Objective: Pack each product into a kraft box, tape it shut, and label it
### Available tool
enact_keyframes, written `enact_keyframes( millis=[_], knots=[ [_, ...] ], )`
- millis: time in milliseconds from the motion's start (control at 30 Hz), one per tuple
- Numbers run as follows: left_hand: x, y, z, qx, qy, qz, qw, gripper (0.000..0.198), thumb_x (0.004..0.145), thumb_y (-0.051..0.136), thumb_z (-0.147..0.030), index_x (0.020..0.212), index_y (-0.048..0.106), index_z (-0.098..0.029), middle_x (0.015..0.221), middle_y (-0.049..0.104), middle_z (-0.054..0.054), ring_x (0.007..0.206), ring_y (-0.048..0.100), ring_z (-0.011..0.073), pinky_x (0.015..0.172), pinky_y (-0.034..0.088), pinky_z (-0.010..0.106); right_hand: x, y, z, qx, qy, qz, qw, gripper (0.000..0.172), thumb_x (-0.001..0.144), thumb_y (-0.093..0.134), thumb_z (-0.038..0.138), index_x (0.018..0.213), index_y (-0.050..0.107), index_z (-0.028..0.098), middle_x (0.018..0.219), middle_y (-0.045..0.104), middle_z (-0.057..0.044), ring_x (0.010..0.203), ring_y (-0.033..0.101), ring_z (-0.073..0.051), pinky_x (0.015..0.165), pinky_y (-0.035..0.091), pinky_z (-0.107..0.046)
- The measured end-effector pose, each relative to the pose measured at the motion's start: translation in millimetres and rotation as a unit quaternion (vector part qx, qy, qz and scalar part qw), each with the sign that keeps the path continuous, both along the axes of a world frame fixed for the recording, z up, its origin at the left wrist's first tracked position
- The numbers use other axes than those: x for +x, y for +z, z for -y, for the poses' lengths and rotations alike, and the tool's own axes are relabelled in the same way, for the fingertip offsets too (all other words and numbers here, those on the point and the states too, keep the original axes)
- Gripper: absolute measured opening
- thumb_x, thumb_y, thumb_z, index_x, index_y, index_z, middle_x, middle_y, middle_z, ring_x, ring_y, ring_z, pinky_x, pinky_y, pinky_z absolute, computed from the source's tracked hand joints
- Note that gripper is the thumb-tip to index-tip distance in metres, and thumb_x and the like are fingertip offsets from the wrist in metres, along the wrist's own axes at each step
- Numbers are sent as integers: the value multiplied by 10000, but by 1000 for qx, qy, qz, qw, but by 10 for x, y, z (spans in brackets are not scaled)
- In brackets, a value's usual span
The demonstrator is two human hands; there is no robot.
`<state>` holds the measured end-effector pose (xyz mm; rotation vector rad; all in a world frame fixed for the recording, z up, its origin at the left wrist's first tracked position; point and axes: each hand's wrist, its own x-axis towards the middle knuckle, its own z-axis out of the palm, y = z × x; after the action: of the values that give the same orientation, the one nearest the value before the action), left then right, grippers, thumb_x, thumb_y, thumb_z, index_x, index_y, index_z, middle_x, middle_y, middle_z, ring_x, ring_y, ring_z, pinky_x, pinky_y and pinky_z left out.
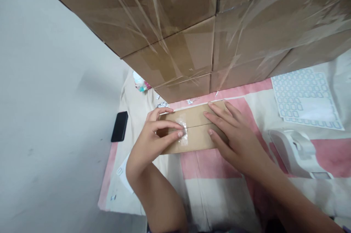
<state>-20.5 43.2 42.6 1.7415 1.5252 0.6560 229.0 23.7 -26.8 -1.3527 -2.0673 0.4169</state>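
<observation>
I've got my right hand [237, 139] loosely spread, seemingly steadying the cardboard box [199, 138] on the pink-and-white cloth [216, 167], while my left hand [149, 134] nearly closes thumb and forefinger at its clear tape [184, 140], any pinch unclear.

I can't make out both ends of the small box [199, 137] whole, since the left hand [153, 132] and right hand [233, 130] partly cover them. The stacked cartons [189, 50] run past my view's far edge, the left wrist [137, 167] hides part of a paper [124, 175], and any lettering on the patterned sheets [315, 108] is too small to read.
</observation>
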Motion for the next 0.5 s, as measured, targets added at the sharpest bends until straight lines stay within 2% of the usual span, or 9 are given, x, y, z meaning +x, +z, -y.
enact_keyframes(
  millis=[67,300,500],
  knots=[
    [8,0,3,-1,2,-10,1000,47,856,809,-404,878,843,-380,1371,599,51,1435,457,317,1166,435,522,6,1,-3,3,5,-3,1000,433,1028,492,334,1432,605,226,1617,516,-65,1545,387,-375,1230,372,-670],
    [-14,-11,28,-2,17,-29,999,49,868,784,-400,860,832,-395,1357,624,27,1432,476,307,1156,447,523,-1,7,0,-1,7,-19,1000,439,1023,506,312,1443,600,230,1619,512,-74,1551,387,-370,1244,361,-686],
    [1,-16,19,-8,1,-87,996,89,879,767,-361,908,820,-426,1465,567,-23,1484,406,306,1250,299,594,3,10,-9,3,9,-18,1000,422,1025,507,308,1419,616,203,1610,522,-88,1547,391,-371,1255,351,-683]
  ],
)
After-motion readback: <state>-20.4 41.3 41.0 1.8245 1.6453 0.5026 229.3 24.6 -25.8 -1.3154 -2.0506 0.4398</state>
